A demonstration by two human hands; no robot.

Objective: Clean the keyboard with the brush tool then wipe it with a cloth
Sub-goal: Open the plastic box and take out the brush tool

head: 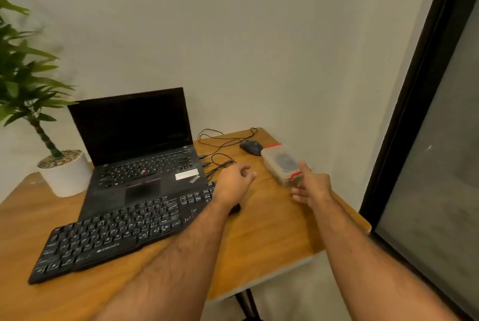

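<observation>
Both hands reach empty, fingers loosely spread: the right hand just touching the near end of one clear plastic box with red latches, the left hand hovering beside it. Something dark shows inside, possibly the brush tool; no cloth is seen. Left of the hands lies one black keyboard, before one laptop. Likely light, rigid and slippery, the box is best gripped by its sides

The table looks like smooth, warm-toned wood with a faint sheen. The keyboard and laptop are matt black plastic (the laptop's deck looks dusty), while the box is cloudy translucent plastic with red clips.
</observation>
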